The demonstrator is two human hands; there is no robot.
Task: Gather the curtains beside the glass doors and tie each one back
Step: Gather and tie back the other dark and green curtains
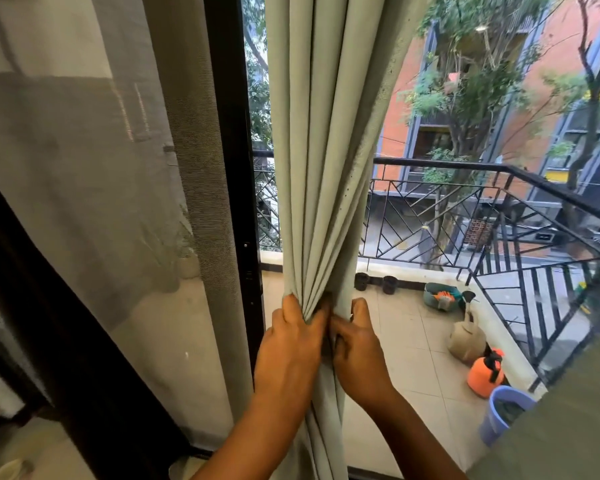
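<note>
Fingers (293, 311) of both hands partly buried in curtain (321, 168) folds, curtain top beyond frame.

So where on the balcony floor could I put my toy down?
The tiles between the curtain and the sack look bare, up to the two dark pots by the ledge. The right side along the railing is crowded: green basin, sack, orange sprayer, blue bucket.

place: upstairs flat, home | signs: curtain (321, 140) at glass door (232, 168); tiled balcony, railing (499, 202), plant pots (374, 283), orange sprayer (486, 374)
</note>
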